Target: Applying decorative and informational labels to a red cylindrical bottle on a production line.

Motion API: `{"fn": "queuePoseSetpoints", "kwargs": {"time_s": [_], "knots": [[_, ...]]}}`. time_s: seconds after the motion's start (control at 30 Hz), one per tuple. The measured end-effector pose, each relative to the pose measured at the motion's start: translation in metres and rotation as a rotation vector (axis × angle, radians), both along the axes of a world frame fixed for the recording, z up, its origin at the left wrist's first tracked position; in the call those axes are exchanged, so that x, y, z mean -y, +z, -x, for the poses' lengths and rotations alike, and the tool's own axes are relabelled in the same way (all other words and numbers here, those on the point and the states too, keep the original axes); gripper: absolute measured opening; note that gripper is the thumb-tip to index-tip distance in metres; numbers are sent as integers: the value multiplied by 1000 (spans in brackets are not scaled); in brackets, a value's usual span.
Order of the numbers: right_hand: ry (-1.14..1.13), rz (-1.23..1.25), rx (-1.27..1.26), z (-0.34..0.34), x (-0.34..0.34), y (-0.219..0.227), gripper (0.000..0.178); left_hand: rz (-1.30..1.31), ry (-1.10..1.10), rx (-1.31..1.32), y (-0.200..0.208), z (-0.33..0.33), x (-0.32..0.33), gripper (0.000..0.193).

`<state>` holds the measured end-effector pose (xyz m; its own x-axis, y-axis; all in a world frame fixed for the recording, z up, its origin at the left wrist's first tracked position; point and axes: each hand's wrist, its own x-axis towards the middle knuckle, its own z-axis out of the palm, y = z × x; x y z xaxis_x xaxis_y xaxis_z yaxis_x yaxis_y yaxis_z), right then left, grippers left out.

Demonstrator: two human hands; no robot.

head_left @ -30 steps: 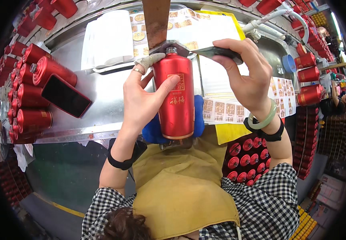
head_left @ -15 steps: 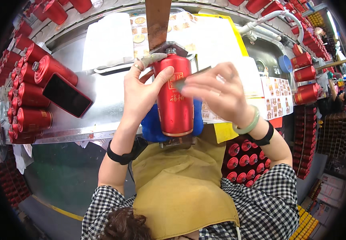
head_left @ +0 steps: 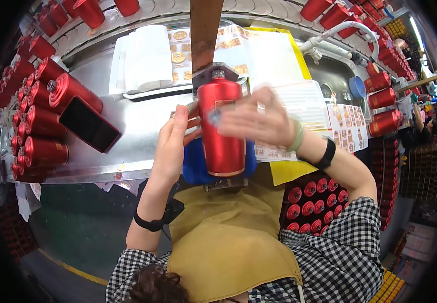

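A shiny red bottle (head_left: 223,151) with gold marks lies neck away from me on a blue pad (head_left: 193,161). Its neck meets a dark metal holder (head_left: 216,70). At the bottle's left side is my left hand (head_left: 170,144), thumb raised off it and fingers stretched to its edge; some fingertips are hidden. Motion blurs my right hand (head_left: 261,121), which reaches across the bottle's front and covers most of the gold marks. Something small and grey (head_left: 215,116) shows at its fingertips; I cannot tell whether it is held or worn.
Left on the metal bench lie a black phone (head_left: 89,123) and stacked red bottles (head_left: 46,121). Beyond are white sheets (head_left: 147,55) and gold-printed stickers (head_left: 180,58). A sink (head_left: 337,76) with a white pipe (head_left: 339,25) stands right. More red bottles (head_left: 314,202) stand low on the right.
My left thumb has lifted off the bottle, and the left hand has shifted lower to its side. My right hand has swept left across the bottle's front.
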<state>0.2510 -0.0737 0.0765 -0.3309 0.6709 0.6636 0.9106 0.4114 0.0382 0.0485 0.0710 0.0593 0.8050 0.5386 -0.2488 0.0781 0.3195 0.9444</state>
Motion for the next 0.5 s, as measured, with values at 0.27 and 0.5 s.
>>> {"fn": "queuePoseSetpoints", "kwargs": {"time_s": [0.27, 0.5], "knots": [[-269, 40, -173, 8, -19, 18, 23, -27, -62, 2, 7, 0, -5, 77], [-439, -137, -124, 10, -7, 85, 27, 38, -95, -32, -10, -21, -8, 71]]}}
